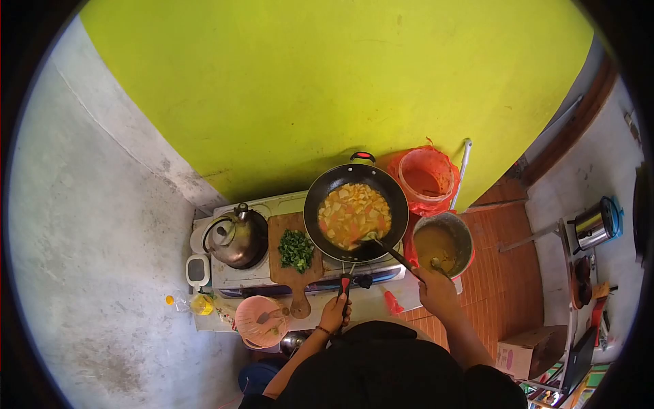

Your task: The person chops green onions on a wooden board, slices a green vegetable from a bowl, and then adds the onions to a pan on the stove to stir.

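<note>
My left hand [334, 315] is wrapped round the black-and-red handle of a dark wok [312, 211] on the stove. Diced pale and orange food [355, 213] in a yellowish broth fills the wok's middle. In my right hand [436, 293] is the dark handle of a cooking spatula [394, 253], its metal head dipped into the food at the near side. Chopped green leaves [296, 251] lie on a wooden cutting board [298, 278] left of the wok. A pot [470, 247] of brownish liquid with a ladle [441, 267] in it stands near my right hand.
A metal kettle [235, 238] sits on the left of the stove [238, 278]. Behind the pot is a red-wrapped bucket [428, 178]. A pink bowl [248, 327] and a yellow bottle [201, 304] are at front left. A cardboard box [521, 356] rests on the right.
</note>
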The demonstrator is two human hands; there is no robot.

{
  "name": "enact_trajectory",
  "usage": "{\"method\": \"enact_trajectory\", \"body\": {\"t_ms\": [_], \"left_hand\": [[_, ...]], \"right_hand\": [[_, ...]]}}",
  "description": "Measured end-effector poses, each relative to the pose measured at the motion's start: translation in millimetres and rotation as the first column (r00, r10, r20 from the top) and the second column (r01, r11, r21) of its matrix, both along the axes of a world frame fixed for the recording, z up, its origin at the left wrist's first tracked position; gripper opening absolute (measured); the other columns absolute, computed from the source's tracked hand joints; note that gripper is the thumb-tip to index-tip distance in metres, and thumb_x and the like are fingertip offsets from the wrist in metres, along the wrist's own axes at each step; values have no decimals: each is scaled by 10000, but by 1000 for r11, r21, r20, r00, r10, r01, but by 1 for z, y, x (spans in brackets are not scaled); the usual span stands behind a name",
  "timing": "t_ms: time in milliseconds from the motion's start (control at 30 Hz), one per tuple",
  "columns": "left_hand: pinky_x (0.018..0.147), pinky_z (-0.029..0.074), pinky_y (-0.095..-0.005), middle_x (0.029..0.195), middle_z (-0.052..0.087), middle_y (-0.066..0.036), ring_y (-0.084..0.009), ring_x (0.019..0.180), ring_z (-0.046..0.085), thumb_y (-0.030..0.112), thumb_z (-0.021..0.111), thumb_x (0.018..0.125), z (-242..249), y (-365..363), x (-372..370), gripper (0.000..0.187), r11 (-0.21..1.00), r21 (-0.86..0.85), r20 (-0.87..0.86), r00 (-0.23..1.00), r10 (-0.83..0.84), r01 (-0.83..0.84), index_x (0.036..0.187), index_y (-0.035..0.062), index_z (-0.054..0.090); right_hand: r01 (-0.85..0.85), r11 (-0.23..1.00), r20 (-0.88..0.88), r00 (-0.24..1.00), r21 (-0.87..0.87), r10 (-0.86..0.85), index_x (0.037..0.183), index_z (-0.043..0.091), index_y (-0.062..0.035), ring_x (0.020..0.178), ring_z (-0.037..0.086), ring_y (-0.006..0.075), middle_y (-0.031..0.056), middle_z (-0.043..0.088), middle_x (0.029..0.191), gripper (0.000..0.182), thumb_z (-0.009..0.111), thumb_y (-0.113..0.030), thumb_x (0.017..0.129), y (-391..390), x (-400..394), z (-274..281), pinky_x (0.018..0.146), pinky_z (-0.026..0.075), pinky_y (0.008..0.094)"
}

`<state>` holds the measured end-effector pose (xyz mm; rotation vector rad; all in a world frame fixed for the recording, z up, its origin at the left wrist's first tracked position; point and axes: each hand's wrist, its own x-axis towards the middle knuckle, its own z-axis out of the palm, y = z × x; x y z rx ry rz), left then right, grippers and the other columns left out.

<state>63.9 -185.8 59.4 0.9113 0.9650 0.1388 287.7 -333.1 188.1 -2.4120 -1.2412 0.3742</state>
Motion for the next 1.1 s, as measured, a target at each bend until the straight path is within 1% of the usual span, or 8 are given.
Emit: {"method": "enact_trajectory", "body": {"t_ms": [100, 200, 400, 600, 700, 800, 900, 1100], "left_hand": [[399, 361, -218, 634, 498, -5, -85, 437, 441, 466, 467, 937, 0, -1, 0, 443, 1000, 9, -9, 1000, 5, -5, 923, 26, 523], [398, 358, -219, 628, 494, -2, -83, 434, 436, 467, 470, 936, -1, -1, 1, 441, 1000, 14, -13, 1000, 10, -10, 916, 30, 526], [398, 354, -222, 620, 487, 3, -81, 430, 428, 463, 470, 936, -6, -1, 0, 427, 999, 35, -11, 1000, -7, 7, 907, 41, 529], [398, 354, -222, 623, 484, -1, -82, 429, 428, 459, 478, 935, -5, -2, 0, 420, 1000, 9, -2, 1000, 15, -15, 906, 44, 527], [399, 352, -221, 622, 483, 0, -82, 430, 424, 454, 479, 936, 1, -2, 2, 414, 1000, 12, -20, 1000, 17, -17, 905, 43, 526], [400, 350, -221, 621, 480, 2, -81, 434, 422, 450, 476, 939, 5, -2, 2, 411, 1000, 4, -23, 1000, 18, -18, 904, 43, 525], [401, 347, -231, 625, 479, 3, -86, 445, 427, 479, 488, 925, -5, -2, 0, 428, 1000, 15, -8, 1000, 11, -11, 918, 52, 522], [407, 352, -232, 631, 479, 1, -90, 456, 439, 494, 494, 919, -4, -1, 0, 445, 999, 39, -15, 1000, -3, 3, 929, 51, 520]], "right_hand": [[21, 1000, -52, 998, 23, -20, 1113, 573, -90, 852, 596, 369, 197, 620, 888, 311, 515, -48, 810, 14, 0, -21, 728, 470, 468], [-6, 997, -30, 1000, 71, 8, 1152, 549, -98, 829, 597, 386, 211, 605, 887, 344, 520, -46, 813, 28, 2, -38, 705, 472, 480], [7, 999, 17, 1000, 47, -8, 1212, 514, -121, 808, 596, 410, 213, 564, 879, 383, 519, -65, 833, 66, 6, -61, 680, 490, 486], [-6, 991, 1, 1000, 132, 6, 1240, 493, -111, 802, 592, 412, 223, 565, 873, 412, 526, -61, 832, 95, 10, -80, 686, 490, 481], [-60, 984, -49, 996, 165, 69, 1241, 492, -100, 800, 590, 405, 224, 573, 862, 414, 531, -56, 831, 94, 10, -82, 694, 483, 475], [-129, 973, -54, 988, 191, 142, 1234, 508, -93, 796, 588, 393, 225, 582, 849, 410, 536, -47, 827, 82, 8, -83, 705, 475, 469], [-178, 965, -85, 977, 191, 197, 1240, 512, -122, 777, 602, 380, 221, 583, 831, 417, 528, -64, 827, 64, 5, -73, 671, 493, 455], [-184, 974, -52, 980, 129, 192, 1205, 551, -127, 771, 599, 356, 200, 583, 823, 397, 542, -69, 812, 24, 4, -55, 662, 484, 446]]}}
